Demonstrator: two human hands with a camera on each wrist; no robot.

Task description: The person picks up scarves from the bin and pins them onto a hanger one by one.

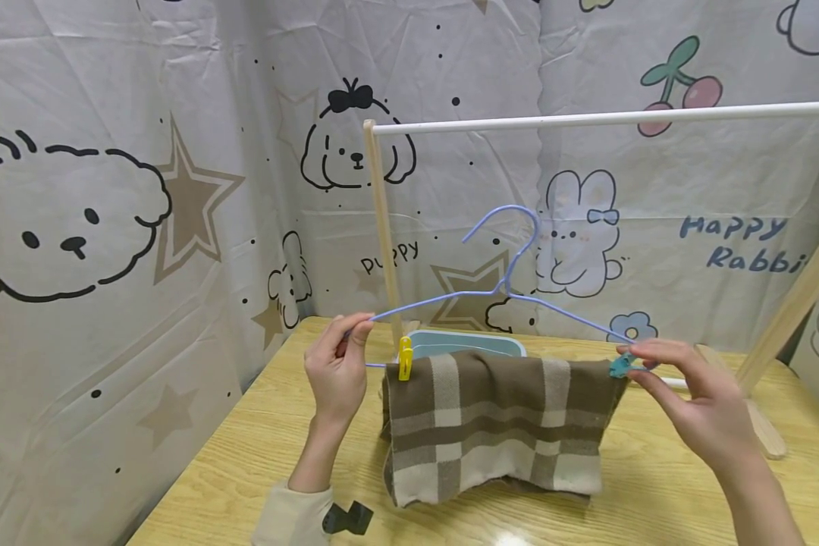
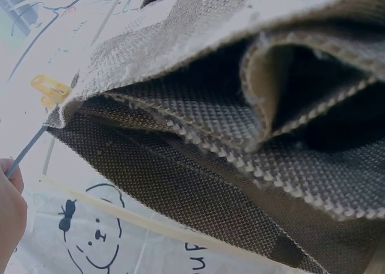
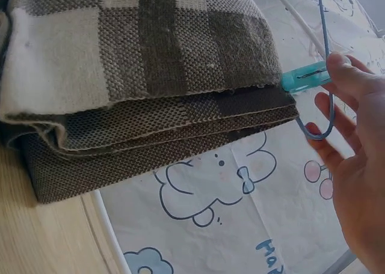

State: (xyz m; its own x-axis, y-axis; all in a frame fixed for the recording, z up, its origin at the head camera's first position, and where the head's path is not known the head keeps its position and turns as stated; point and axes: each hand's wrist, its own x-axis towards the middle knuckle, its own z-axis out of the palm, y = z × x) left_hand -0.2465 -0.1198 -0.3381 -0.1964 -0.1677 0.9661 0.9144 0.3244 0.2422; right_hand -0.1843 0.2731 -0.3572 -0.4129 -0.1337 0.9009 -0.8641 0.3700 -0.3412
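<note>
A lilac wire clothes hanger (image 1: 437, 301) is held up over the table, its hook upward. Folded over its lower bar hangs a brown and cream plaid cloth (image 1: 494, 432). My left hand (image 1: 339, 364) grips the hanger's left end, beside a yellow clothespin (image 1: 406, 359) that clips the cloth to the bar. At the other end, my right hand (image 1: 696, 402) pinches a teal clothespin (image 3: 304, 77) set on the cloth's right top corner. In the right wrist view the thumb lies on this clothespin, with the other fingers around the hanger's bend. The left wrist view shows the cloth's folded layers from close by.
Behind the cloth stands a rack with a white top rail (image 1: 607, 119) and wooden posts (image 1: 382, 227). A blue-grey bin (image 1: 464, 337) sits on the wood-grain table (image 1: 246, 455) at the back, partly hidden. A printed curtain (image 1: 205, 68) hangs around the table.
</note>
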